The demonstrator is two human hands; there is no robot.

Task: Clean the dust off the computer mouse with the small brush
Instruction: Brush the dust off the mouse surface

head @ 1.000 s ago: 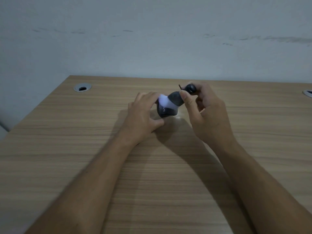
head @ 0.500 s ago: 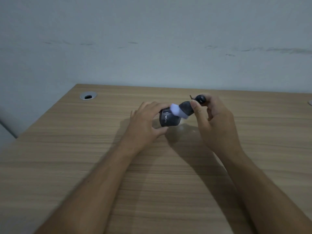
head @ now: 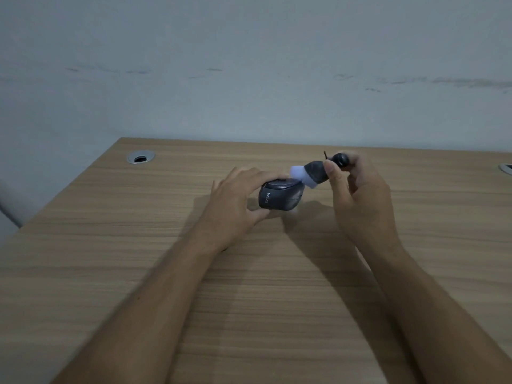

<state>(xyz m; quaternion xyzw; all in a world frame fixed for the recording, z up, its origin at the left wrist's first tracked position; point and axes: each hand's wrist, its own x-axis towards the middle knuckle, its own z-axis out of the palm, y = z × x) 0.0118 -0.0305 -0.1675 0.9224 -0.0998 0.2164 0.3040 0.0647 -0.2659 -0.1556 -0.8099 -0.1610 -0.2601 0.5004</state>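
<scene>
A dark grey computer mouse (head: 281, 198) with white lettering on its near end is tipped on its side on the wooden desk (head: 249, 286). My left hand (head: 235, 200) grips it from the left, thumb below and fingers over the top. My right hand (head: 360, 198) holds the small brush (head: 313, 174) by its dark handle. The brush's pale bristle tip touches the mouse's upper right edge.
A round metal cable grommet (head: 140, 157) is set in the desk at the far left, and part of another grommet (head: 506, 168) shows at the right edge. A pale wall (head: 249, 79) rises right behind the desk. The desk's left edge runs diagonally.
The brush tip has slid from the mouse's near face up and right to its top edge. My left hand keeps hold of the mouse. The camera has tilted upward.
</scene>
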